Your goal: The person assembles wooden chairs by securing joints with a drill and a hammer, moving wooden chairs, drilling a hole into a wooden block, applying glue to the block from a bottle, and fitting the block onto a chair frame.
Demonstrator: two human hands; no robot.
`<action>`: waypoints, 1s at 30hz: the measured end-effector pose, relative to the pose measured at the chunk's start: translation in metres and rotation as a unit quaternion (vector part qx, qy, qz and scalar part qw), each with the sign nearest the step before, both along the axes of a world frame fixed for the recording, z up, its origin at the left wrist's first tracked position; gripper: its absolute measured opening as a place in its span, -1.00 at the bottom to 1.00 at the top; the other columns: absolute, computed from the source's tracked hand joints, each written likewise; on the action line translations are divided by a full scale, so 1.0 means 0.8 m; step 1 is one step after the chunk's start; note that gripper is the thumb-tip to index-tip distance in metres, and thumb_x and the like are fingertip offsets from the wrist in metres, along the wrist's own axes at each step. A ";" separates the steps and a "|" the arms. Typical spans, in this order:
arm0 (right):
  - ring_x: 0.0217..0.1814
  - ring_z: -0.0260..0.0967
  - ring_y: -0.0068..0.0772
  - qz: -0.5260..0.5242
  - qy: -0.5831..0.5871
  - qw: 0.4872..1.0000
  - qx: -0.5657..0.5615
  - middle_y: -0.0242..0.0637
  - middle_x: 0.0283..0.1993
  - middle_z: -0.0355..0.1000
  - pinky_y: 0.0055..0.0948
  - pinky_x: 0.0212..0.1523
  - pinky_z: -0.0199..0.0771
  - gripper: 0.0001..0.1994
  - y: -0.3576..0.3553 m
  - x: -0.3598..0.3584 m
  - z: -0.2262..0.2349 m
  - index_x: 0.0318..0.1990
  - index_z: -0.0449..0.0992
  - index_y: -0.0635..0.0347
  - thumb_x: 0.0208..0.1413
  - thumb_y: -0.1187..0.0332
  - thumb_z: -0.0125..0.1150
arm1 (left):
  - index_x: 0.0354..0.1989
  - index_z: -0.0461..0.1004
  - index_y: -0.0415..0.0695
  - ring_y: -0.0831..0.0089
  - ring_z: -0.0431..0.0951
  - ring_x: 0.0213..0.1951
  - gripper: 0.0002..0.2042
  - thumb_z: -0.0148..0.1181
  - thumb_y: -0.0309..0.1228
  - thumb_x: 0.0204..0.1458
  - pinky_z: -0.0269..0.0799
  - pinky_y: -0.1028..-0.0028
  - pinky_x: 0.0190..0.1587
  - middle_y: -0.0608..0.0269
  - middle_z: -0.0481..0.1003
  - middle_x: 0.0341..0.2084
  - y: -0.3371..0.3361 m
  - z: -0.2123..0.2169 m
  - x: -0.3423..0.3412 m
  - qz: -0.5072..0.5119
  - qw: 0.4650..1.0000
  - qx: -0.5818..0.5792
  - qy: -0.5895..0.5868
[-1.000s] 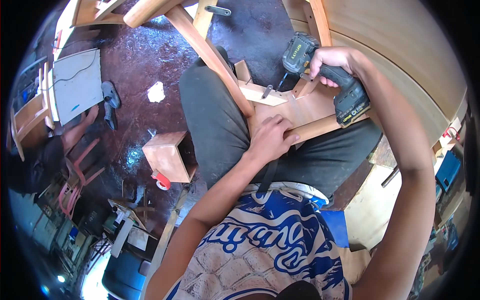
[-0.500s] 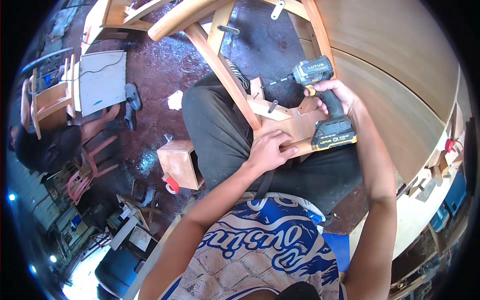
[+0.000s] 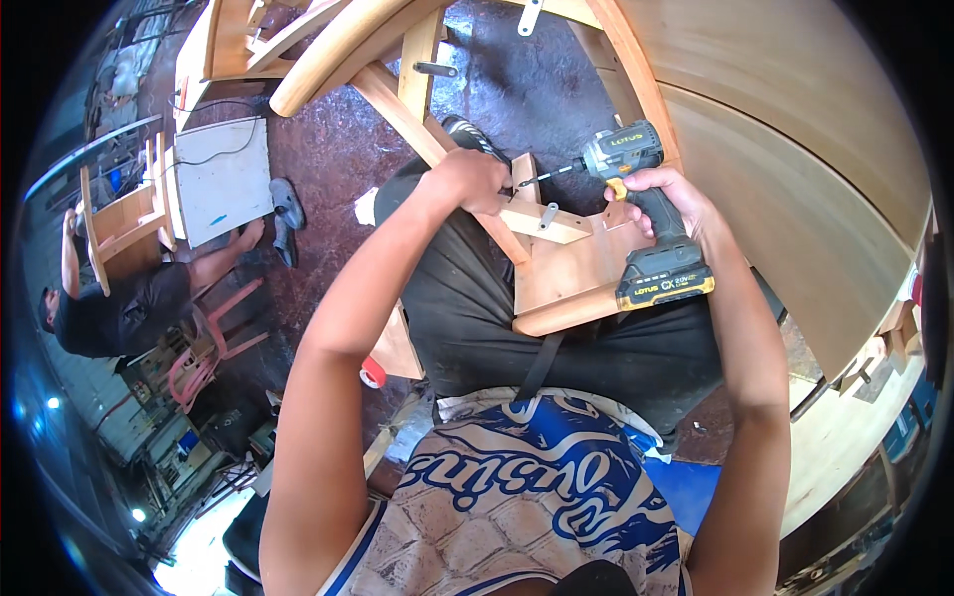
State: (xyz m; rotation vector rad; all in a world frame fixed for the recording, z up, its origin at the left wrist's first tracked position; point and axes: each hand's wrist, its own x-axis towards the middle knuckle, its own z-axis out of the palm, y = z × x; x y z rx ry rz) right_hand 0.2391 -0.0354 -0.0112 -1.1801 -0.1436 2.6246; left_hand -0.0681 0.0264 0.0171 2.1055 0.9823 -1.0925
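One right-hand grip point(image 3: 680, 196) (quite snug) around a cordless drill point(image 3: 656, 213)

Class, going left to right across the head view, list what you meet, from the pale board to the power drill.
Pale board, grey shoes, red tape roll, left hand, power drill.

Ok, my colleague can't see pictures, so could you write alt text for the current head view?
The right hand holds a cordless drill, its bit pointing toward the left hand, which is at a slanted wooden bar over a dark-trousered lap. At picture left, another person is beside a wooden furniture piece.
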 end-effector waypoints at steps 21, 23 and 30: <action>-0.69 0.30 -0.57 0.120 -0.107 0.987 0.030 -0.36 -0.59 0.41 -0.56 -0.65 0.33 -0.74 0.049 -0.017 0.025 -0.22 0.55 0.19 0.05 0.20 0.28 | -0.20 0.69 0.02 0.11 0.62 -0.10 -0.67 0.45 -0.18 -0.18 0.49 0.18 -0.06 0.16 0.66 -0.30 0.002 -0.010 0.003 -0.025 0.999 -0.034 -0.002; -0.68 0.30 -0.57 0.147 -0.100 0.983 0.042 -0.37 -0.58 0.41 -0.55 -0.66 0.32 -0.76 0.056 -0.018 0.018 -0.24 0.55 0.17 0.06 0.20 0.27 | -0.20 0.69 0.02 0.11 0.62 -0.10 -0.67 0.45 -0.19 -0.18 0.49 0.18 -0.06 0.16 0.65 -0.31 0.004 -0.013 0.001 -0.028 0.999 -0.027 -0.005; -0.69 0.30 -0.56 0.172 -0.115 0.978 0.031 -0.36 -0.58 0.40 -0.54 -0.66 0.33 -0.78 0.063 -0.027 0.016 -0.26 0.56 0.15 0.05 0.20 0.27 | -0.32 0.71 -0.02 0.12 0.65 -0.16 -0.74 0.43 -0.25 -0.24 0.52 0.19 -0.11 0.13 0.65 -0.35 -0.002 -0.012 0.000 -0.020 0.999 -0.020 -0.029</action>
